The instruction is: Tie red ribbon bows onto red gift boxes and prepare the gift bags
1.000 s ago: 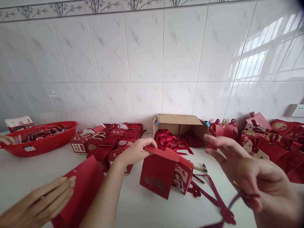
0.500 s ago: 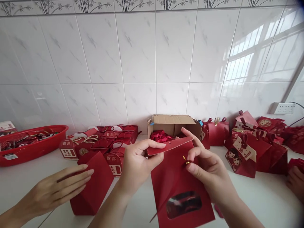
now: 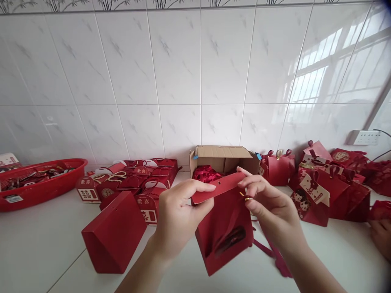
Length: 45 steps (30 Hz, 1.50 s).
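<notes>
Between my hands is a red paper gift box (image 3: 216,240) with a dark oval window, held up off the table and tilted. My left hand (image 3: 181,211) pinches its folded top strip, where a small punched hole shows. My right hand (image 3: 271,207) has thumb and fingers closed on a dark red ribbon with a small gold piece (image 3: 248,198) at its end. Fingertips of that hand also reach the right end of the top strip. Part of the ribbon runs down across the box front. To the left, another red box (image 3: 114,232) stands on the table.
Behind stands an open cardboard box (image 3: 222,151) with red ribbons inside. A red plastic basin (image 3: 45,187) sits at the left, beside printed boxes (image 3: 146,175). Finished-looking bags (image 3: 339,199) crowd the right. Another person's hand (image 3: 381,236) shows at the right edge. Loose ribbon (image 3: 281,262) lies in front.
Another person's hand has left the red box at the left, which now stands free. My box has swung so its lower part tips away, and my right hand has shifted slightly right.
</notes>
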Motion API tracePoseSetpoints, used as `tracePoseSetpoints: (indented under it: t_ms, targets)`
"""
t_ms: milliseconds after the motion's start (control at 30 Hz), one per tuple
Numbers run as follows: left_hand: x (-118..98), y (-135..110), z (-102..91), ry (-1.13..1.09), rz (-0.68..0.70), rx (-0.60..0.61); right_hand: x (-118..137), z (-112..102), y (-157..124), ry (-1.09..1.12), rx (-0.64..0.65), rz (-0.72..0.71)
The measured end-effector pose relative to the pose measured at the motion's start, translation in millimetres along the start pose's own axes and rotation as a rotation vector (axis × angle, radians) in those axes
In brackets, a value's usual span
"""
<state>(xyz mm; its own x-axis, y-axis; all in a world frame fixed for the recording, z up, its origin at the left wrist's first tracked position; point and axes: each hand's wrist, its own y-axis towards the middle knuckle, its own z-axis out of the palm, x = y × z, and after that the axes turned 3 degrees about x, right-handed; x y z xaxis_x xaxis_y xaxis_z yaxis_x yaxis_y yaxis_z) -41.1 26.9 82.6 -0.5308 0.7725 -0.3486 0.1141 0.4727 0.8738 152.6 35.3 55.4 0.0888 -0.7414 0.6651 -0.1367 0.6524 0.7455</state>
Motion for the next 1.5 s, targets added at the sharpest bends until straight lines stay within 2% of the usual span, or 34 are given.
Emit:
tracePoseSetpoints:
  t_ms: [200, 367, 433, 533, 600, 700, 867, 933, 1033, 1100, 1233, 1300, 1400, 1500]
  targets:
    - [-7, 3, -4.0, -0.057, -0.132, -0.025, 3, 15, -2, -0.167, -0.025, -0.105]
    - [-8, 1, -4.3, -0.035, -0.129, -0.039, -2, 20, -5, -0.201, -0.11, -0.131]
    - [-8, 0, -5.9, -0.021, -0.122, -0.062, -3, 17, -4, -0.112, -0.126, -0.041]
    - [-8, 1, -7.4, -0.011, -0.158, -0.115, -2, 11, -1, 0.11, -0.01, 0.182]
    - [-8, 3, -6.4, -0.042, -0.198, -0.119, 0, 7, 1, 0.189, 0.049, 0.241]
    - [-4, 6, -2.4, -0.104, -0.173, -0.098, 1, 4, 2, 0.067, 0.027, 0.131]
    - [6, 6, 0.5, -0.089, 0.053, 0.008, 4, -2, 5, -0.327, -0.048, -0.103]
    - [6, 7, -0.7, 0.001, 0.108, 0.075, 6, -3, 5, -0.437, -0.071, -0.17]
    - [0, 7, -1.4, 0.242, 0.168, 0.087, 8, 0, 2, -0.591, -0.094, -0.307]
    - [-5, 6, -0.2, 0.273, 0.105, 0.116, 8, 5, -2, -0.685, -0.069, -0.413]
    - [-11, 2, 2.8, -0.045, -0.19, 0.234, 8, 20, -12, -0.769, 0.038, -0.554]
    - [-14, 0, 2.9, -0.173, -0.255, 0.247, 8, 27, -16, -0.786, 0.055, -0.59]
    - [-21, -2, 2.6, -0.296, -0.3, 0.295, 3, 36, -21, -0.821, 0.007, -0.624]
    - [-28, -3, 2.2, -0.351, -0.409, 0.332, -4, 43, -24, -0.845, -0.056, -0.637]
